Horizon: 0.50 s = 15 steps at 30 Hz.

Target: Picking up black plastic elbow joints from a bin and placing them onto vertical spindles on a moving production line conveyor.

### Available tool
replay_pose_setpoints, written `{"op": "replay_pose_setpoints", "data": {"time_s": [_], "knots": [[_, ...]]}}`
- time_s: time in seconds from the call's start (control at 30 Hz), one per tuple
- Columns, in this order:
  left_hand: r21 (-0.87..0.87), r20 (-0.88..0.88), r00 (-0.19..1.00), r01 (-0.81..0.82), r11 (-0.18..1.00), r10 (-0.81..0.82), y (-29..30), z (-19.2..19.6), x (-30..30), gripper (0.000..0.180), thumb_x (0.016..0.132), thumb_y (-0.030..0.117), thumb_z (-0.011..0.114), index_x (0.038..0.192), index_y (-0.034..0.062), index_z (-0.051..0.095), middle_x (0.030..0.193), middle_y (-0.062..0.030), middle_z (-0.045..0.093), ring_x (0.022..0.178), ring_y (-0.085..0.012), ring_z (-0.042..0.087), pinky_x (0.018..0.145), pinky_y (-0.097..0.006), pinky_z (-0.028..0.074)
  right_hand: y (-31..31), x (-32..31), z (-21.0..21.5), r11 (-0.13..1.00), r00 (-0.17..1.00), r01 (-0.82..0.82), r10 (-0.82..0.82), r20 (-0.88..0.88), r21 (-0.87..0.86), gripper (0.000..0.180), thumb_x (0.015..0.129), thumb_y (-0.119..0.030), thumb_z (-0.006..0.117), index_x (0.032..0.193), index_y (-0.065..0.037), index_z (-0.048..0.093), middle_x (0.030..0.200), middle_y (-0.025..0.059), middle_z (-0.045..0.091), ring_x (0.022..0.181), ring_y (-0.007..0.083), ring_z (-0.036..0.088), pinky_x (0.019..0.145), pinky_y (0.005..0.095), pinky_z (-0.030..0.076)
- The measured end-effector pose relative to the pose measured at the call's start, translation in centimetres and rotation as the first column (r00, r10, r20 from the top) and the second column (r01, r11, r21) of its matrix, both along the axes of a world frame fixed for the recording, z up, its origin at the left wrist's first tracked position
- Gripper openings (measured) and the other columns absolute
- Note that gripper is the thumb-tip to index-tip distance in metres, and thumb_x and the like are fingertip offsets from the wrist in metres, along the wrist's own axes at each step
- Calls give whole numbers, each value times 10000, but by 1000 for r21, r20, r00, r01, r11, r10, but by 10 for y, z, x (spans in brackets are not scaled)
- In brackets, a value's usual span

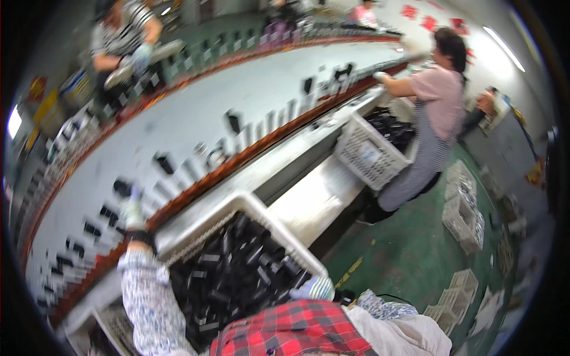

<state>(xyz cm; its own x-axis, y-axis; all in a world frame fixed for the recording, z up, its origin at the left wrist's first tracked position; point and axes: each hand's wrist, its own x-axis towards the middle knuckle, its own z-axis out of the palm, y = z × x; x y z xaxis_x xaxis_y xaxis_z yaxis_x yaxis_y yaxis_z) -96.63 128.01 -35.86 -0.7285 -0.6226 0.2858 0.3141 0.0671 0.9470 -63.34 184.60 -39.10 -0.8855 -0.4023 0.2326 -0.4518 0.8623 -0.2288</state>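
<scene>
Wide fisheye view from the head, looking down — crate [284, 236] near, conveyor [178, 118] stretching away

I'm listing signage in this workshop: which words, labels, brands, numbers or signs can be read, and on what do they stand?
No text can be read here.
Large red wall characters on the white wall: too blurred.
Pale rectangular label on the white perforated plastic crate at centre right: too small and blurred.
</scene>
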Motion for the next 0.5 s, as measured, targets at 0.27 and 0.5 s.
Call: {"op": "replay_pose_setpoints", "data": {"time_s": [0.27, 0.5], "knots": [[159, -25, 993, -113, 981, 118, -27, 0, 9, 383, 833, 30, 698, 1179, 32, 536, 944, -18, 603, 824, -152, 574, 785, -285, 504, -6, -3, 77, 977, 956, -212, 213, -202, 29, 109, 697, -351, 647, 799, -328, 680, 531, 13, 520, 461, 219, 509, 475, 436, 407], [-89, 4, 980, -200, 976, 201, -2, 38, 75, 498, 868, 183, 715, 1310, 45, 531, 1242, -30, 597, 1040, -173, 568, 943, -343, 449, -10, -3, 80, 979, 972, -175, 188, -142, 102, 121, 721, -310, 647, 807, -224, 647, 539, 38, 546, 483, 251, 552, 480, 449, 421]]}}
